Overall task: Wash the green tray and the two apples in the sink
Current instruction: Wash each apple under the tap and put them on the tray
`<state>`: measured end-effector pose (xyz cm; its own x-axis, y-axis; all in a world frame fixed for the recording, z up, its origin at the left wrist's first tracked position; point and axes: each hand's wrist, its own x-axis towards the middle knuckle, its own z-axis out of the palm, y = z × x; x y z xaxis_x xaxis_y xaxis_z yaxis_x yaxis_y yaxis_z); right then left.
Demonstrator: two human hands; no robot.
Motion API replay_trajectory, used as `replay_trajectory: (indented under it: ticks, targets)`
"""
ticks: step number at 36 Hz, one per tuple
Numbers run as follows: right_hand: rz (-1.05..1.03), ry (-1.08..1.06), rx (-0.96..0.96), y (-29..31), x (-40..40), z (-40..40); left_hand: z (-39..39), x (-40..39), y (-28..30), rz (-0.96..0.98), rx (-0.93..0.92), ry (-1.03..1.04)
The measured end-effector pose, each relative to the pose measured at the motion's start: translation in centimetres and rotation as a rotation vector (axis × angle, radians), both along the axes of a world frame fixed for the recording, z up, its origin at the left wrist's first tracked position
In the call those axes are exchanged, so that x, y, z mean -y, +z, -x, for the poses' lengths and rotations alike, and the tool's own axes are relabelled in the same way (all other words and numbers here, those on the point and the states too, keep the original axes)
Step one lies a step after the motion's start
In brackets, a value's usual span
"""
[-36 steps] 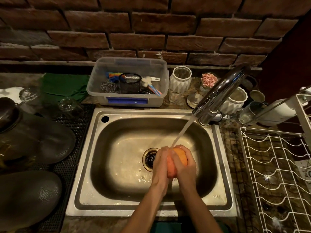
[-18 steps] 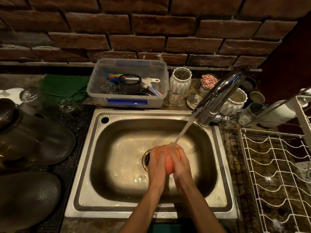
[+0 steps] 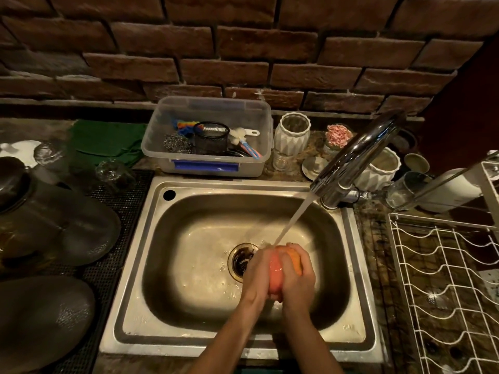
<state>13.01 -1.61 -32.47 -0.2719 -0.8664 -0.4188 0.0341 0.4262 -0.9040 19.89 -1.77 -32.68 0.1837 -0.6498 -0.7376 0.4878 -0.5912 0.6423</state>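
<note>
**Apple cupped under the stream, over the sink**

Held above the sink (image 3: 151, 265) basin, just right of the drain (image 3: 241, 261), directly where the water stream (image 3: 294, 220) from the faucet (image 3: 356, 155) lands: one apple (image 3: 278, 268), reddish-orange and wet. Pressed between both palms, presumably so water runs over the skin while the palms rub it clean, and kept low inside the basin, probably to keep splashes off the surface around the sink.

Left hand (image 3: 256, 276) against the apple's left side, fingers curled round the far face and closed onto the fruit. Right hand (image 3: 299, 276) against the right side, fingers (image 3: 295, 251) wrapped over the top, likewise curled snug to the skin rather than spread. No gap visible between either palm and the apple; only a strip of fruit showing between the two hands and a patch at upper right.

Only one apple in view; second apple nowhere to be seen around the sink. Green tray not clearly identifiable either: something flat and green (image 3: 108, 141) behind the sink to the left, beside the clear plastic tub (image 3: 208, 160), looks more like folded cloth, though too dim to say. White wire rack (image 3: 442, 292) standing right of the sink, bare, a likely resting spot once rinsing ends.
</note>
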Motion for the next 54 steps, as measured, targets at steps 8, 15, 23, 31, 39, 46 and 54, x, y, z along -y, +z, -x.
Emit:
replay_trajectory:
  ticks: [8, 15, 23, 31, 39, 46, 54]
  targets:
    - [-0.334, -0.285, 0.357, 1.1, 2.0, -0.9, -0.8, -0.7, -0.3, 0.307, 0.456, -0.279]
    - [-0.16, -0.041, 0.349, 0.9, 2.3, -0.4, -0.4, -0.6, 0.7, 0.318, 0.224, -0.122]
    - [0.044, 0.311, 0.298, 0.1, 2.5, 1.4, -0.4, 1.4, 1.3, 0.199, 0.162, 0.034]
    - [0.136, 0.496, 0.062, -0.4, 2.9, 3.1, -1.3, 1.5, 2.1, -0.014, -0.331, 0.052]
    - [0.136, 0.065, 0.037, 0.9, 2.0, -0.2, 0.4, 1.2, 1.8, 0.111, -0.091, 0.066]
    - [-0.165, -0.188, 0.314, 1.6, 2.4, -1.8, -0.8, 0.2, 1.5, 0.319, 0.263, -0.111]
    - [-0.223, 0.04, 0.342, 1.4, 2.7, -0.6, -0.8, -1.3, 0.2, 0.386, 0.345, -0.137]
